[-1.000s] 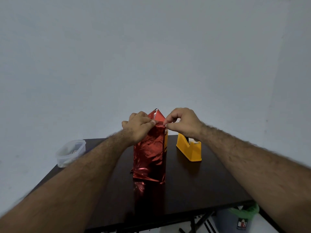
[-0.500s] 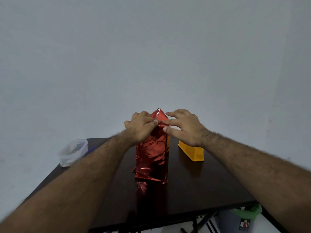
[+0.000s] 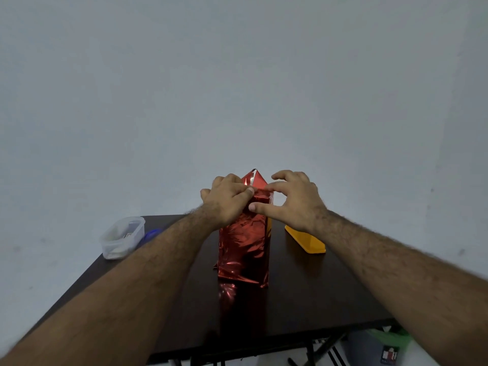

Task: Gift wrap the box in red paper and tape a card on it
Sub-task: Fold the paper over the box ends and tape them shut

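Observation:
A tall box wrapped in shiny red paper (image 3: 244,249) stands upright at the middle of the dark table (image 3: 303,299). A pointed triangular flap of paper (image 3: 255,180) sticks up at its top. My left hand (image 3: 227,202) grips the box's upper left side, thumb pressed on the top fold. On the box's upper right, my right hand (image 3: 295,204) has its fingers spread: the index fingertip lies on the top edge and the thumb presses the front face. No card is in view.
A yellow tape dispenser (image 3: 307,240) sits right of the box, partly behind my right wrist. A clear plastic container (image 3: 122,237) stands at the table's left edge with a blue object (image 3: 151,235) beside it. A bin with a green bag (image 3: 383,347) is under the table's right side.
My right hand went from a pinch at the top fold to spread fingers, with the thumb sliding down onto the front face. My left hand kept its grip.

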The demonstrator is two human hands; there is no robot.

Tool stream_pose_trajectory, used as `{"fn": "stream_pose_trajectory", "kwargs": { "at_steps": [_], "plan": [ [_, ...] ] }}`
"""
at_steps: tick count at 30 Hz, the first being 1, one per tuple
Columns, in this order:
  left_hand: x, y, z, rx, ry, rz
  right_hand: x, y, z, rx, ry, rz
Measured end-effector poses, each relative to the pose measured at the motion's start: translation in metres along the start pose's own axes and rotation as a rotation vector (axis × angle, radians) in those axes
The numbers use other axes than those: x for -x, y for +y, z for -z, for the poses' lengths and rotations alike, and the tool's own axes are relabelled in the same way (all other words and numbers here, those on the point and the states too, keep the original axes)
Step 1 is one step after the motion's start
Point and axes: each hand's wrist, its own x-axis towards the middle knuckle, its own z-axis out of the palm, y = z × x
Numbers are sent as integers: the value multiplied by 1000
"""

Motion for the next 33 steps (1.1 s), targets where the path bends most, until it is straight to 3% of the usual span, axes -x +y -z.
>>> {"fn": "stream_pose_trajectory", "kwargs": {
  "at_steps": [6,9,12,19,23,27,30,33],
  "plan": [
    [8,-2,-9,-143,83,-56,14,26,-23,-67,111,138],
    [12,-2,-15,-169,114,-60,17,26,-29,-122,216,119],
    [11,1,-16,-194,109,-57,19,19,-30,-183,275,35],
    [11,2,-13,-194,78,-49,30,1,-41,-589,295,-308],
    [13,4,-4,-42,50,-5,35,19,-37,-444,198,-278],
    [21,3,-3,138,210,19,43,60,-37,-229,180,-232],
    [39,-4,-15,46,327,-70,53,100,-44,-98,179,-292],
    [60,-8,-28,-114,438,-218,62,132,-57,-72,33,-493]
  ]
}}
